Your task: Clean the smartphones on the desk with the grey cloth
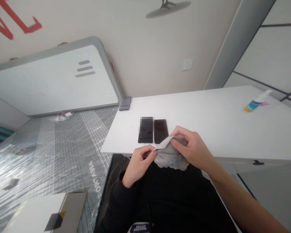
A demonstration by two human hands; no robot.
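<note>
A light grey cloth (171, 157) hangs between my two hands over the front edge of the white table. My left hand (139, 163) pinches its left corner between thumb and fingers. Its upper right edge is gripped by my right hand (190, 145), fingers curled over the fold. Just beyond the cloth, two dark-screened phones lie flat side by side: the left phone (145, 131) and the right phone (161, 131). The cloth and my right hand come close to the right phone's lower corner; whether they touch it I cannot tell.
The white table (220, 129) stands against the wall. At its far right is a spray bottle (254, 103) with a colourful label. A small dark object (125, 104), blurred out, lies at the back left corner. A plastic-wrapped mattress (70, 145) and a white box (36, 213) are on the left.
</note>
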